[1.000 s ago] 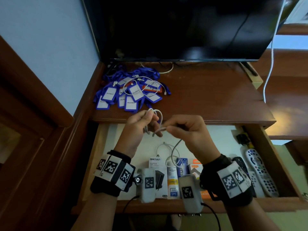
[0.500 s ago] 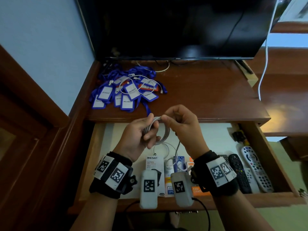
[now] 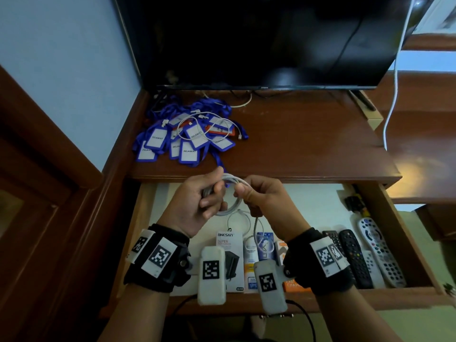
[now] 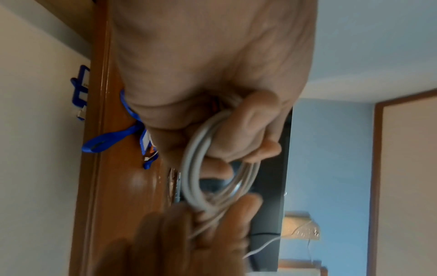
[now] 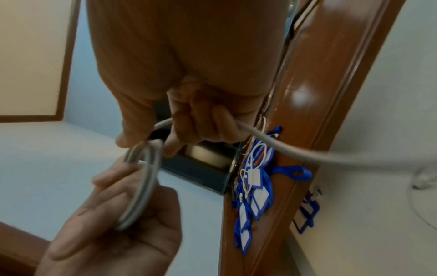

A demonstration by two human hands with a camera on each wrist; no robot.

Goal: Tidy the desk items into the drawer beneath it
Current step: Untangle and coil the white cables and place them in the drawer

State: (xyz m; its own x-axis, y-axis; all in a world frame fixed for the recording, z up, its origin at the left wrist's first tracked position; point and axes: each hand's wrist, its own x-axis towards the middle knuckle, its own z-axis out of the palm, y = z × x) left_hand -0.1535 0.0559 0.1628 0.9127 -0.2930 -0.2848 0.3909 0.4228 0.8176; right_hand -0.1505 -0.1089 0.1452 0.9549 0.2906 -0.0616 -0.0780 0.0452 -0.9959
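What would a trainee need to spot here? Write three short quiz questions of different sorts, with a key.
1. True or false: the coiled white cable is held by both the left hand and the right hand.
2. Where does the pile of blue plastic badge holders lie?
A. in the open wooden drawer
B. on the brown wooden desktop
C. on the floor
3. Fill in: the remote controls lie at the drawer's ____ end.

Key: 1 true; 2 B; 3 right.
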